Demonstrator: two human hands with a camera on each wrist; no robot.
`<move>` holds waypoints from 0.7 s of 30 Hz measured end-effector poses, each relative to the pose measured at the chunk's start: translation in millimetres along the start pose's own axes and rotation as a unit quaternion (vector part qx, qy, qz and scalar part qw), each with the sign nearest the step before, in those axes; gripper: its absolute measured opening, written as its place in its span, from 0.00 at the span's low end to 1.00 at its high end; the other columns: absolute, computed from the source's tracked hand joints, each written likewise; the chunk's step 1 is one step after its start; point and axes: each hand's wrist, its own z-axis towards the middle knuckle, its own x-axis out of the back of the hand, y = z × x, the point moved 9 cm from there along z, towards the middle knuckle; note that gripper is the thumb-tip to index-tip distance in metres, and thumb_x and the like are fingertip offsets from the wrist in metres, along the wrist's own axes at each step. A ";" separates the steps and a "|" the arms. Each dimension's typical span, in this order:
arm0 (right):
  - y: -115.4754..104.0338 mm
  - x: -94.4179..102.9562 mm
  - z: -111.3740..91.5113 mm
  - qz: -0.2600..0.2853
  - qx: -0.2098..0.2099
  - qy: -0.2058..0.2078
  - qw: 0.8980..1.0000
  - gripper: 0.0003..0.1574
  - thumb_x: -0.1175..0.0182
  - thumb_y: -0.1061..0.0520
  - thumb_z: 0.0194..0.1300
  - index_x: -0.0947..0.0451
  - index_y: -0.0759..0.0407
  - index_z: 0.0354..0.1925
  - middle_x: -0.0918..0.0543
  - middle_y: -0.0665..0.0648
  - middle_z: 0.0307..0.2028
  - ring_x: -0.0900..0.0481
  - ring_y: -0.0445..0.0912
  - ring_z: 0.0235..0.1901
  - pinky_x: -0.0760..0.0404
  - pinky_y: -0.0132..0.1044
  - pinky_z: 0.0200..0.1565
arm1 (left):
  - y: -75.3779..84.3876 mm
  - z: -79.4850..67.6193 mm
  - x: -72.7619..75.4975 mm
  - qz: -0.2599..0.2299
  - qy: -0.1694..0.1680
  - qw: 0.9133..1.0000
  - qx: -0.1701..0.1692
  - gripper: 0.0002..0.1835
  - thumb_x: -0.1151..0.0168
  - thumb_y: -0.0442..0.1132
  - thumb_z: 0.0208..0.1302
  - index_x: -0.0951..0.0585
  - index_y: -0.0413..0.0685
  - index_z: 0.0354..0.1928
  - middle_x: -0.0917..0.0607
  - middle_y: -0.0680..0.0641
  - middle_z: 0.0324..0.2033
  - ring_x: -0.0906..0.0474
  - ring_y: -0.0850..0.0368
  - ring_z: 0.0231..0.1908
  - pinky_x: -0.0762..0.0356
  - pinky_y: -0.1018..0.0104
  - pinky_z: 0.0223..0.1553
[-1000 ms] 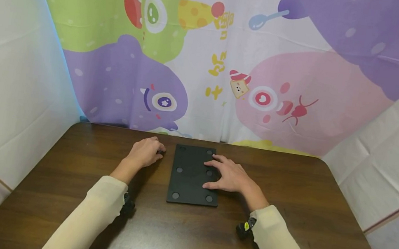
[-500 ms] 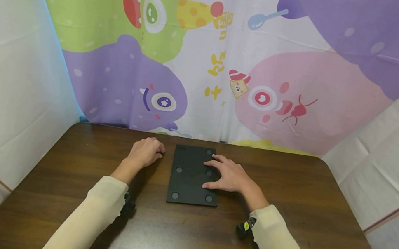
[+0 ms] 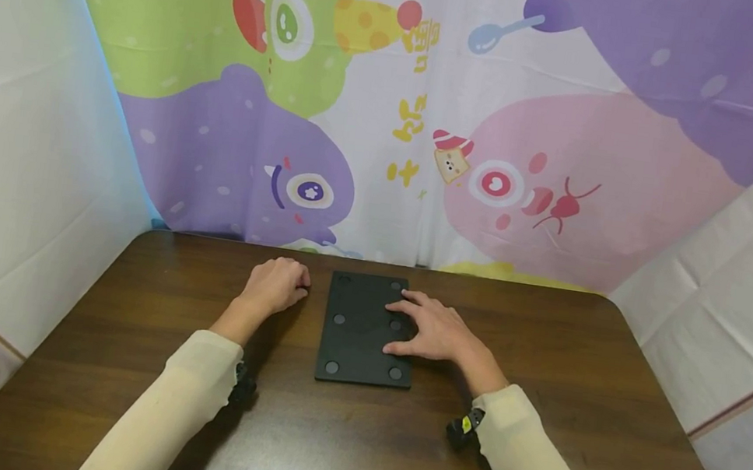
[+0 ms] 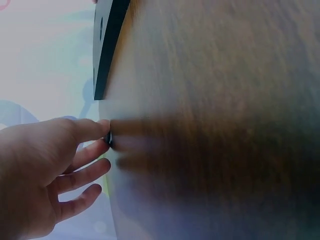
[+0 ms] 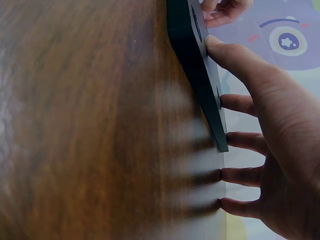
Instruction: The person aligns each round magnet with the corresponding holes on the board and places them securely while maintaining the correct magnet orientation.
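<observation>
A black rectangular board (image 3: 362, 351) with several round grey inset spots lies flat on the table. The spot at its far left corner (image 3: 344, 279) looks darker than the others. Left of the board, my left hand (image 3: 275, 285) pinches a small dark round piece (image 4: 107, 139) between thumb and index finger, low at the tabletop; its other fingers are loosely bent. My right hand (image 3: 435, 330) is spread over the board's right side. In the right wrist view, its thumb and two fingertips rest on the board, and the other fingertips touch the table beyond.
The brown wooden table (image 3: 336, 449) runs to a printed cartoon curtain (image 3: 393, 213) at its far edge. White cloth panels (image 3: 32, 106) hang at both sides. A small black device is strapped at each wrist.
Both hands stay almost in place. The dark piece showing at the left fingertips in the oldest head frame is now hidden there behind the fingers. The board has not moved.
</observation>
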 end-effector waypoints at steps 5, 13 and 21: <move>-0.1 0.3 -0.3 -0.001 0.000 -0.001 1.000 0.52 0.26 0.25 0.67 0.25 0.40 0.82 0.36 0.61 0.89 0.32 0.67 0.84 0.30 0.76 0.78 | -6.4 6.7 -6.6 0.007 -0.002 1.000 0.005 0.06 0.21 0.48 0.69 0.07 0.62 0.46 0.06 0.55 0.44 0.09 0.51 0.43 0.09 0.47 0.41; 0.5 0.4 -0.1 0.000 0.000 0.002 1.000 0.52 0.26 0.25 0.67 0.25 0.40 0.82 0.35 0.61 0.88 0.32 0.67 0.84 0.29 0.77 0.77 | 28.6 -18.8 44.6 -0.009 0.019 1.000 0.001 0.06 0.24 0.43 0.69 0.06 0.55 0.45 0.05 0.51 0.43 0.07 0.46 0.44 0.09 0.44 0.43; 0.1 0.4 -0.4 0.002 -0.001 0.001 1.000 0.52 0.26 0.25 0.67 0.25 0.40 0.82 0.35 0.61 0.88 0.32 0.67 0.84 0.30 0.77 0.78 | 31.7 -12.2 53.1 -0.004 0.029 1.000 -0.004 0.06 0.24 0.43 0.69 0.05 0.57 0.45 0.04 0.52 0.42 0.06 0.44 0.45 0.08 0.43 0.45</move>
